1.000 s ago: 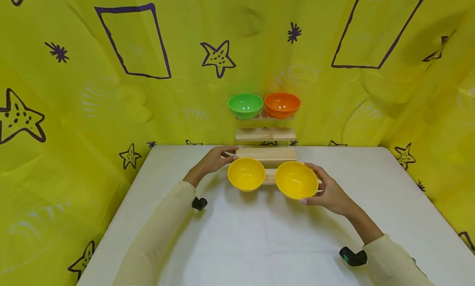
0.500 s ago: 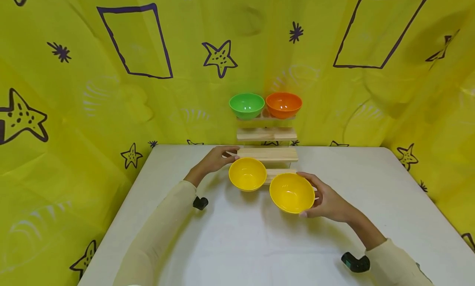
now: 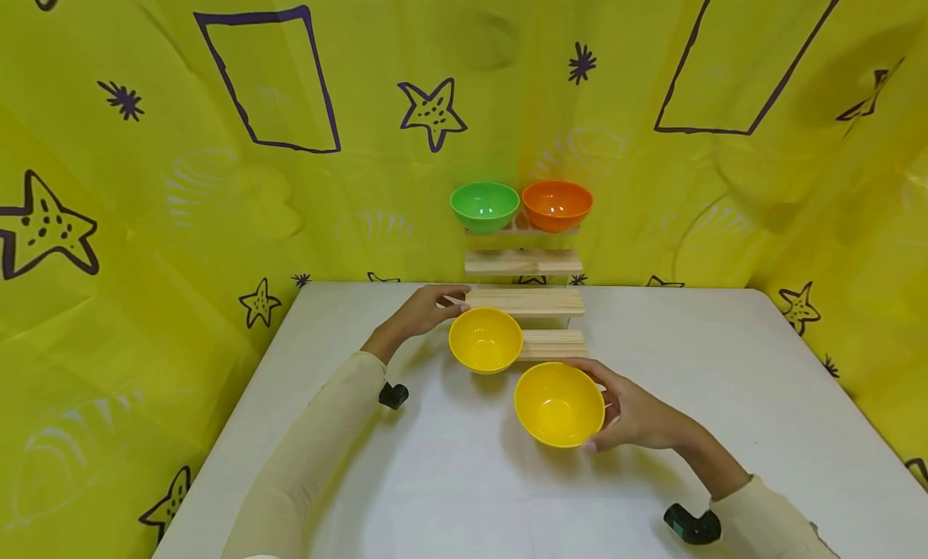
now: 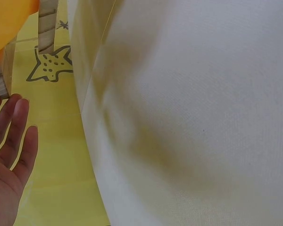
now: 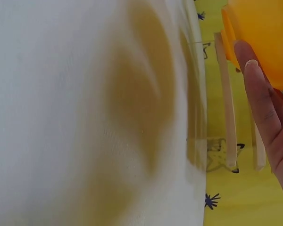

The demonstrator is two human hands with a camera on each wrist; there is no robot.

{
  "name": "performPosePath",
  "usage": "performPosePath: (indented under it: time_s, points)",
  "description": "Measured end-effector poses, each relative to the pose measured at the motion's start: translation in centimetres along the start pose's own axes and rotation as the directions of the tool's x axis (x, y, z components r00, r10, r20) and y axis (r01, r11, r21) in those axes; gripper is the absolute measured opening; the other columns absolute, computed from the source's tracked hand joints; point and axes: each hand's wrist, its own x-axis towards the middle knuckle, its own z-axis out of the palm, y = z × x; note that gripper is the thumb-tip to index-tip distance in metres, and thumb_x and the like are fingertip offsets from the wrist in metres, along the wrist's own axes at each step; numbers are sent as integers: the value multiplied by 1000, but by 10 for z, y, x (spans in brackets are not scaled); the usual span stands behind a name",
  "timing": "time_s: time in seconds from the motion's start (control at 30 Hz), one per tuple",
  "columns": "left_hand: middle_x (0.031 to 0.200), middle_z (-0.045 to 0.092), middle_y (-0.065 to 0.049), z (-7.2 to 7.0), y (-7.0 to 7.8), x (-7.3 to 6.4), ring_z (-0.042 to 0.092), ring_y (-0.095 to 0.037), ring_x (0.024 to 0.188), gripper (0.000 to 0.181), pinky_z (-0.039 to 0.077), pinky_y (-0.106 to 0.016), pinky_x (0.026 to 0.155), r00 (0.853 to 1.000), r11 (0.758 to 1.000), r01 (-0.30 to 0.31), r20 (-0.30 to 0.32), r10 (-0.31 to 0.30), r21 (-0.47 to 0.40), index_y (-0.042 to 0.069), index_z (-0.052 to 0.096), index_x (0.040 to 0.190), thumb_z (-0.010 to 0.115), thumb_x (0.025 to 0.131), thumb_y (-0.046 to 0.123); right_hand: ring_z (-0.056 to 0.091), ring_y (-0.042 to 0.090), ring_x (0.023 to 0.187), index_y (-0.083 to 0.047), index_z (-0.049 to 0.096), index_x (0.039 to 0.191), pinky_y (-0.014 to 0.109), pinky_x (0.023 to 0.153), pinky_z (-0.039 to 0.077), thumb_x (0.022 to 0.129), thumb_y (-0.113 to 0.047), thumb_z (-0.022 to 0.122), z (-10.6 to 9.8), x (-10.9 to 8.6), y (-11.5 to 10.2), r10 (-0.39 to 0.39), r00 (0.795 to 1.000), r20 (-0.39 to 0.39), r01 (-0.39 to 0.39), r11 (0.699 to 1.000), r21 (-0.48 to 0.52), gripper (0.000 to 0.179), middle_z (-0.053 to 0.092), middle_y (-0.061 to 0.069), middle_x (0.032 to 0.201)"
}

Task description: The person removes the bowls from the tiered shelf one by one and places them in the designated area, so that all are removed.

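My right hand [image 3: 641, 410] holds a yellow bowl [image 3: 558, 404] by its right side, thumb at the near rim and fingers behind, in front of a stepped wooden rack [image 3: 525, 303]. In the right wrist view, that bowl [image 5: 266, 37] looks orange against the fingers [image 5: 262, 101]. A second yellow bowl [image 3: 485, 340] sits on the left of the rack's lowest step. My left hand [image 3: 419, 311] pinches the left end of the step above, thumb close to that bowl's rim. In the left wrist view, the other fingers [image 4: 9, 132] are loosely extended beside the slat's end.
A green bowl [image 3: 484, 207] and an orange bowl [image 3: 557, 205] stand side by side on the top step. White cloth covers the table [image 3: 464, 494]. A yellow patterned curtain [image 3: 362, 180] closes in the back and sides. Dark camera mounts [image 3: 692, 524] hang from both wrists.
My right hand has drawn its yellow bowl off the lowest step's right part, toward me and slightly left. The left hand and the other bowls have stayed in place.
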Motion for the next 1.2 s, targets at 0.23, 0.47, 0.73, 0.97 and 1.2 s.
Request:
performPosePath:
  time_s: [0.23, 0.47, 0.73, 0.97, 1.2]
  points:
    - [142, 61, -6, 3, -1, -2, 63, -28, 119, 48, 56, -41, 95, 1000, 1000, 28, 0, -28, -5, 18, 56, 145, 62, 101, 36, 70, 27, 94, -10, 27, 156, 40, 74, 61, 74, -4, 83, 9, 1, 2, -5, 999, 43, 5, 1000, 16, 100, 45, 29, 137]
    - [138, 63, -8, 2, 0, -1, 63, -28, 118, 48, 56, -41, 94, 1000, 1000, 13, -5, -13, -4, 18, 56, 145, 62, 101, 35, 71, 29, 92, -12, 27, 156, 41, 75, 61, 75, -3, 83, 15, 3, 2, -3, 998, 66, -1, 999, 51, 99, 44, 29, 137]
    - [131, 68, -6, 0, -1, 0, 63, -28, 117, 48, 55, -41, 95, 1000, 1000, 7, 1, -7, -4, 18, 56, 145, 62, 101, 35, 72, 33, 93, -11, 24, 157, 44, 75, 61, 76, -2, 83, 24, 8, 2, -12, 994, 112, -5, 989, 147, 100, 38, 31, 141]
    - [136, 64, -9, -1, 0, 1, 64, -29, 117, 49, 55, -42, 96, 1000, 1000, -5, 5, 5, 2, 18, 55, 146, 62, 101, 35, 71, 32, 93, -12, 25, 156, 43, 75, 61, 76, -7, 86, 28, 11, 0, -4, 993, 117, -11, 992, 126, 101, 37, 29, 142]
    - [136, 64, -9, -1, -1, 1, 64, -29, 117, 49, 54, -43, 97, 1000, 1000, -3, 7, 3, 5, 17, 55, 146, 62, 101, 35, 71, 30, 92, -14, 26, 156, 42, 77, 61, 76, -12, 86, 31, 14, -4, 17, 992, 127, -31, 993, 114, 100, 37, 28, 145]
